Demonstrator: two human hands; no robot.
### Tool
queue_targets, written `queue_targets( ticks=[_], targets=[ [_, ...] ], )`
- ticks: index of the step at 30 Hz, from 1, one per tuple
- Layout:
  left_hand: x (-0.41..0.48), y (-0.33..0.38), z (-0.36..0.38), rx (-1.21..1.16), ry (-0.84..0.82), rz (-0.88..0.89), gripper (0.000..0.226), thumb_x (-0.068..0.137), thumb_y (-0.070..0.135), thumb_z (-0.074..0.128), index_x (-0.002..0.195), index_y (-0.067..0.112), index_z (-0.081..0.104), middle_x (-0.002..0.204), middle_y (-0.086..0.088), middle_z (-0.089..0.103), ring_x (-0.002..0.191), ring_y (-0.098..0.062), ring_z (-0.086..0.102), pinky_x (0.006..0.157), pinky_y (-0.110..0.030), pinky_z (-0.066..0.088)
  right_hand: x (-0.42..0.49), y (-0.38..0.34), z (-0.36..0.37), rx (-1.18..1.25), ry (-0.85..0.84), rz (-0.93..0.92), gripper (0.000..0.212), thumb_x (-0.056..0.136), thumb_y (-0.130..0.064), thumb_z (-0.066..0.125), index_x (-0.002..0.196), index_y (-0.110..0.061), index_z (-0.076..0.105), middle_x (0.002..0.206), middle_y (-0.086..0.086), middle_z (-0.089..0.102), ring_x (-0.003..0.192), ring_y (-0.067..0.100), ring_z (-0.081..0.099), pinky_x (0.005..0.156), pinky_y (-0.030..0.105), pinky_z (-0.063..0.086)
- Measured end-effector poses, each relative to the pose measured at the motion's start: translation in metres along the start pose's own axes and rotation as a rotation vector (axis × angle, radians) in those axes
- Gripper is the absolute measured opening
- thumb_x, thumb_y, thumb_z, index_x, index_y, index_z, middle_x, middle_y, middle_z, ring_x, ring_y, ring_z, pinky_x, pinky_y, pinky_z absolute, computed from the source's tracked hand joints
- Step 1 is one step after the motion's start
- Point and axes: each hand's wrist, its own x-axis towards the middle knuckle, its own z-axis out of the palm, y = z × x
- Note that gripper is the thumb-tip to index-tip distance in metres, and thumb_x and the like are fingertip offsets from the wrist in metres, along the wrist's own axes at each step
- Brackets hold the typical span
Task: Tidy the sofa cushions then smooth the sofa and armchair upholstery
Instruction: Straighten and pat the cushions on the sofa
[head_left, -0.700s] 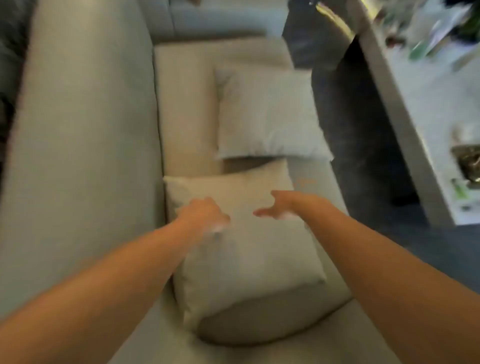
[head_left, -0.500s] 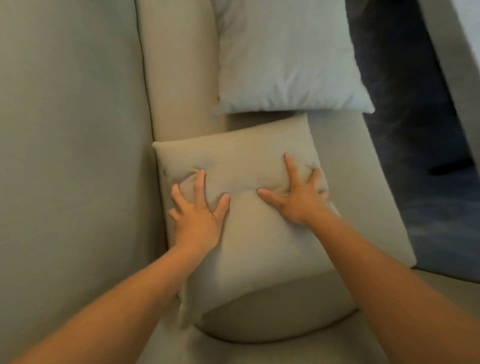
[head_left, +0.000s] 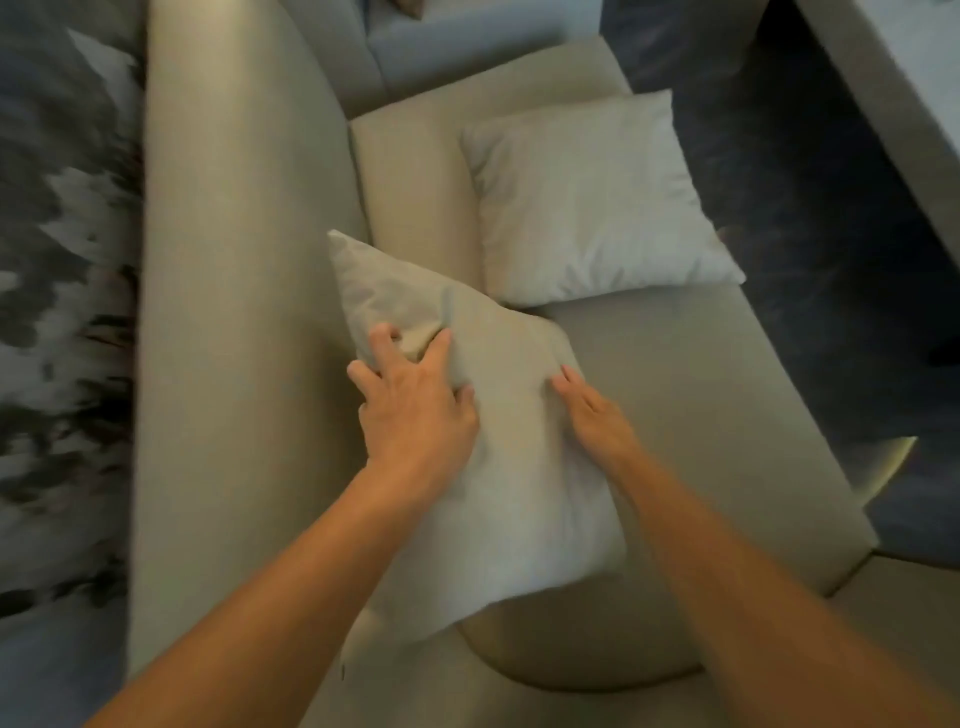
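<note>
A beige cushion (head_left: 498, 499) is tilted up on the sofa seat (head_left: 701, 415), its upper corner leaning toward the backrest (head_left: 234, 338). My left hand (head_left: 415, 410) grips its upper left part, fingers bunching the fabric. My right hand (head_left: 597, 421) holds the cushion's right edge, with its fingers tucked behind the edge and mostly hidden. A paler grey cushion (head_left: 587, 197) lies flat on the seat further away, its near edge touching the beige one.
The sofa's broad backrest runs along the left, with a patterned dark rug (head_left: 57, 312) beyond it. Dark floor (head_left: 810, 218) lies to the right of the seat. A pale table edge (head_left: 893, 88) crosses the top right corner. Another grey seat (head_left: 467, 47) is at the top.
Both hands went from pressing flat on the beige cushion to gripping it. The cushion has been turned and lifted off the seat, its left corner now raised toward the backrest.
</note>
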Motion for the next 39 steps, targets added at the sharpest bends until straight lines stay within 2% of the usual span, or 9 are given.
queue_targets(
  ticks=[3, 6, 12, 16, 21, 27, 30, 33, 39],
  targets=[
    [-0.006, -0.024, -0.026, 0.184, -0.171, -0.061, 0.058, 0.091, 0.029, 0.057, 0.143, 0.03, 0.033, 0.151, -0.015, 0.005, 0.123, -0.043, 0.026, 0.096, -0.048, 0.041, -0.01, -0.018, 0.057, -0.041, -0.141, -0.069, 0.053, 0.101, -0.039, 0.046, 0.148, -0.017, 0.04, 0.157, 0.011, 0.036, 0.145, 0.024, 0.033, 0.116, 0.026, 0.018],
    [-0.001, -0.046, -0.02, 0.4, -0.334, -0.066, 0.06, 0.094, 0.034, 0.051, 0.147, 0.031, 0.022, 0.152, -0.014, 0.0, 0.129, -0.043, 0.025, 0.093, -0.047, 0.045, -0.008, -0.014, 0.108, -0.103, -0.185, 0.001, 0.065, 0.095, -0.06, 0.04, 0.153, -0.038, 0.023, 0.166, 0.003, 0.012, 0.152, 0.024, 0.011, 0.124, 0.045, 0.007],
    [0.07, -0.039, -0.021, 0.614, -0.377, 0.208, 0.037, 0.09, 0.04, 0.052, 0.124, 0.026, 0.056, 0.135, -0.01, 0.048, 0.116, -0.03, 0.058, 0.074, -0.035, 0.033, 0.016, -0.009, 0.119, -0.125, -0.117, 0.007, 0.063, 0.093, -0.066, 0.036, 0.15, -0.042, 0.026, 0.164, -0.001, 0.023, 0.151, 0.018, 0.016, 0.123, 0.047, 0.012],
    [0.128, -0.019, -0.02, 0.367, -0.456, 0.195, 0.039, 0.088, 0.037, 0.058, 0.122, 0.02, 0.063, 0.128, -0.01, 0.063, 0.118, -0.032, 0.059, 0.085, -0.036, 0.047, 0.022, -0.043, 0.079, -0.169, -0.263, 0.176, 0.054, 0.093, -0.06, 0.047, 0.144, -0.046, 0.04, 0.145, -0.007, 0.047, 0.124, 0.025, 0.051, 0.088, 0.033, 0.047],
    [0.201, -0.006, 0.019, -0.125, -0.621, -0.099, 0.033, 0.091, 0.029, 0.061, 0.111, 0.003, 0.067, 0.108, -0.017, 0.071, 0.094, -0.031, 0.071, 0.06, -0.027, 0.049, 0.088, -0.097, -0.017, -0.206, -0.032, 0.163, 0.047, 0.095, -0.034, 0.058, 0.14, -0.026, 0.049, 0.124, 0.016, 0.065, 0.083, 0.026, 0.059, 0.058, 0.028, 0.044],
    [0.273, 0.024, 0.1, -0.518, -0.453, -0.107, 0.048, 0.081, 0.052, 0.071, 0.108, 0.015, 0.059, 0.098, -0.01, 0.069, 0.083, -0.029, 0.068, 0.066, -0.031, 0.052, 0.192, -0.122, -0.106, -0.473, 0.458, 0.004, 0.079, 0.083, -0.052, 0.068, 0.15, -0.036, 0.029, 0.15, 0.018, 0.041, 0.132, 0.039, 0.044, 0.111, 0.053, 0.037],
    [0.298, 0.041, 0.139, -0.664, -0.492, -0.023, 0.097, 0.071, 0.06, 0.078, 0.149, 0.028, 0.029, 0.139, -0.008, 0.051, 0.124, -0.037, 0.053, 0.1, -0.045, 0.047, 0.223, -0.091, -0.113, -0.388, 0.479, 0.157, 0.109, 0.059, -0.081, 0.067, 0.147, -0.059, 0.006, 0.164, 0.008, 0.003, 0.144, 0.047, 0.018, 0.115, 0.063, 0.026],
    [0.307, 0.05, 0.177, -0.612, -0.504, -0.009, 0.128, 0.067, 0.061, 0.079, 0.151, 0.039, -0.015, 0.159, -0.014, 0.022, 0.141, -0.037, 0.032, 0.114, -0.046, 0.031, 0.244, -0.044, -0.108, -0.206, 0.464, 0.145, 0.112, 0.046, -0.087, 0.066, 0.134, -0.074, -0.001, 0.165, -0.001, -0.001, 0.148, 0.042, 0.011, 0.113, 0.068, 0.024],
    [0.294, 0.057, 0.183, -0.542, -0.293, -0.005, 0.106, 0.079, 0.05, 0.075, 0.152, 0.044, -0.002, 0.143, -0.022, 0.035, 0.122, -0.042, 0.046, 0.103, -0.043, 0.038, 0.243, -0.037, -0.103, -0.157, 0.557, 0.117, 0.1, 0.051, -0.082, 0.069, 0.129, -0.079, 0.006, 0.162, 0.0, 0.012, 0.144, 0.043, 0.021, 0.112, 0.066, 0.028]
  ],
)
